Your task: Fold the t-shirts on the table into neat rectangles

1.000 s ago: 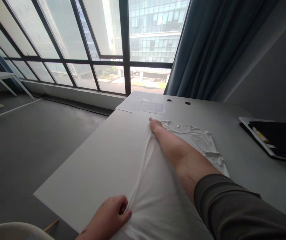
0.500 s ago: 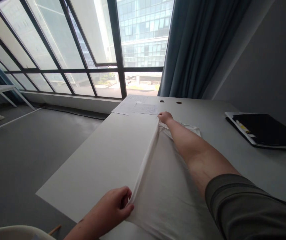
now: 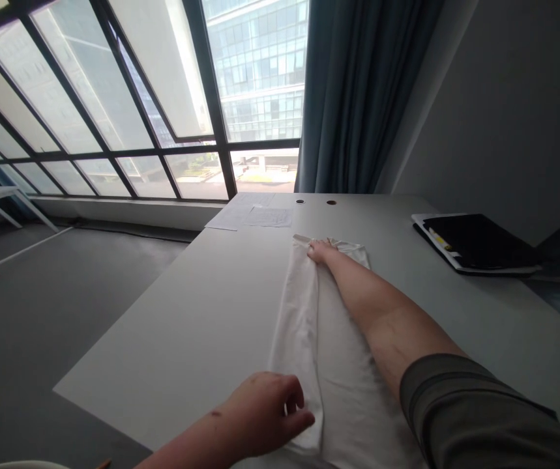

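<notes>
A thin white cloth garment (image 3: 343,384) lies lengthwise on the white table (image 3: 201,312). Its left side is folded over into a long strip (image 3: 299,306), with the strip's edge running down the middle of the cloth. At the far end, my right hand (image 3: 322,251) rests on the fold with fingers loosely spread. My left hand (image 3: 274,410) is over the near end of the strip. Its thumb and curled fingers are apart, with nothing between them. The right forearm covers part of the cloth's right side.
Papers (image 3: 267,216) lie at the table's far left, close to two round cable holes (image 3: 300,202). A black flat item (image 3: 485,241) sits on a white stack at the right. Beyond the table are a window and a blue curtain (image 3: 353,98).
The cloth's left edge, earlier pinched in both hands, now lies folded over to the right. Both hands have let go of it. The view has shifted slightly.
</notes>
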The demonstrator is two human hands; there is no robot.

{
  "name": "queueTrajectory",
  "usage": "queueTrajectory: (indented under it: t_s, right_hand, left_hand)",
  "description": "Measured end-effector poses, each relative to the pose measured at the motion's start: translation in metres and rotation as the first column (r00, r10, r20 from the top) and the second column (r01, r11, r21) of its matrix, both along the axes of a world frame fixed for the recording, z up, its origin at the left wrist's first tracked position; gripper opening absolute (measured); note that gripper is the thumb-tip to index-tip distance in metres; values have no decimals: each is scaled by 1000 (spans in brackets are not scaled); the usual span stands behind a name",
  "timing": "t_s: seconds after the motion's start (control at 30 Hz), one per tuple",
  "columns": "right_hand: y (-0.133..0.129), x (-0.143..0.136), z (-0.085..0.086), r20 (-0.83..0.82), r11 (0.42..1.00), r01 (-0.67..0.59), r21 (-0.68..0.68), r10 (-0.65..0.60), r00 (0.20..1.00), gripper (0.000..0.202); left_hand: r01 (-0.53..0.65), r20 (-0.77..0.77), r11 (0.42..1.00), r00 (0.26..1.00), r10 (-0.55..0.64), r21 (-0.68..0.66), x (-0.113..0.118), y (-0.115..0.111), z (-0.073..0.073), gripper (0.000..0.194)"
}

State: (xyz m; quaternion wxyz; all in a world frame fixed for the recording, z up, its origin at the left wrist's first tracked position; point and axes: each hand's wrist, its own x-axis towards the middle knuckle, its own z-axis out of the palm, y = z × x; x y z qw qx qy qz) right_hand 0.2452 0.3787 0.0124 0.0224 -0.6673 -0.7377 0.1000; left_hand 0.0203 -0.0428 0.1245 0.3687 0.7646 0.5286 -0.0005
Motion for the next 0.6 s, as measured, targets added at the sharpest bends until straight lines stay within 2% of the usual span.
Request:
queueTrajectory:
  t_s: [0.1,0.17,0.27,0.37,0.47,0.6]
  right_hand:
    - [-4,1,-6,8,1000,28,10,-28,1000,63]
    - [-6,-1,-8,7,999,21,46,-21,1000,62]
    - [-5,-11,-10,-4,996,-31,87,31,1000,64]
    - [-2,-23,-17,-19,995,-71,72,72,997,69]
    - [4,-28,-28,-32,998,-58,34,59,998,73]
    - [11,-22,-36,-33,998,-52,29,53,998,73]
  left_hand:
    - [-24,11,977,1000,22,214,12,4,-25,16]
    - [5,18,944,1000,-12,330,15,6,-47,31]
    - [100,-51,910,995,-87,403,13,8,-78,62]
    - [212,-113,886,977,-181,412,3,8,-100,70]
    - [292,-105,866,956,-273,406,-10,7,-106,67]
    - [360,-63,860,930,-362,362,-21,8,-95,65]
